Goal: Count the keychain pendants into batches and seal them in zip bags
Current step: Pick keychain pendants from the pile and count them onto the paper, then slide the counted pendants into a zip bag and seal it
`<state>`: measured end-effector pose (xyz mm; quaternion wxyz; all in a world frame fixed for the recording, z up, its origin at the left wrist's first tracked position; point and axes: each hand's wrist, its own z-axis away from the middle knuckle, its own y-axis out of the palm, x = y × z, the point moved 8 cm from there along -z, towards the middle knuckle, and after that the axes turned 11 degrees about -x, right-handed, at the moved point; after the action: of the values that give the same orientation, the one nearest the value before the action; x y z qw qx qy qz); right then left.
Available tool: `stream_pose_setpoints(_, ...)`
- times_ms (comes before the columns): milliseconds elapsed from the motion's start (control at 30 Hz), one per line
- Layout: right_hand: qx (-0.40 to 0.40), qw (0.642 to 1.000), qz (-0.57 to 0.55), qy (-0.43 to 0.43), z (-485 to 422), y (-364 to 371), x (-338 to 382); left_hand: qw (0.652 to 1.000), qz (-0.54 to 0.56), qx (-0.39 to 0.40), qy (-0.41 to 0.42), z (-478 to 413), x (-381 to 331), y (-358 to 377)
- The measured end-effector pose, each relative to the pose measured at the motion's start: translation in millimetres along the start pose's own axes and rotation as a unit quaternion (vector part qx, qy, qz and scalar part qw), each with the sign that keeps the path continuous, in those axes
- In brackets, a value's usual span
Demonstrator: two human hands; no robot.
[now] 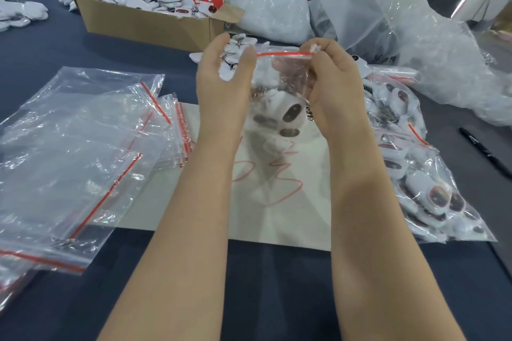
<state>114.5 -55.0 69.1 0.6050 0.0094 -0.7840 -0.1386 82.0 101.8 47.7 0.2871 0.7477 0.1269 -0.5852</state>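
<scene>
Head view has both hands raised above the dark blue table [277,291]. Between them hangs a small clear plastic zip bag [279,75] with a red closing strip [285,54] along its top. Several white oval keychain pendants with dark printed patches [288,116] lie in its lower part. The right hand [332,83] pinches the right end of the strip between thumb and fingers. The left hand [221,86] is cupped, its fingers curled around a few loose white pendants with metal clasps [230,63], while its thumb touches the left end of the bag mouth. I cannot tell whether the strip is pressed closed.

As I judge it, the left hand does two jobs at once. A loose pendant may slip out of the cupped fingers when the thumb moves, and then the count of this batch is lost. If it falls to the right, it lands near the large clear bag full of pendants [424,183] and cannot be told apart from them. A metal clasp standing high inside the small bag may get caught in the strip, and the seal would then be only partly closed. The bag is held only by its top corners. If one pinch fails, the weight below will tip it, and the pendants may spill onto the beige paper sheet with red writing [291,216].
</scene>
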Motion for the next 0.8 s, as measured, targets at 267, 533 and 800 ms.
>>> stream_pose_setpoints(267,-0.036,0.997,-0.033,0.052,-4,-12,-13,0.998,0.007,0.032,0.053,3,-1,6)
stream_pose_setpoints(533,0.103,0.987,0.117,0.039,2,-4,-23,0.982,-0.021,-0.059,0.180,5,-38,-4)
stream_pose_setpoints(800,0.197,0.972,0.127,0.007,10,4,-19,0.986,-0.006,-0.079,0.143,3,-34,-9)
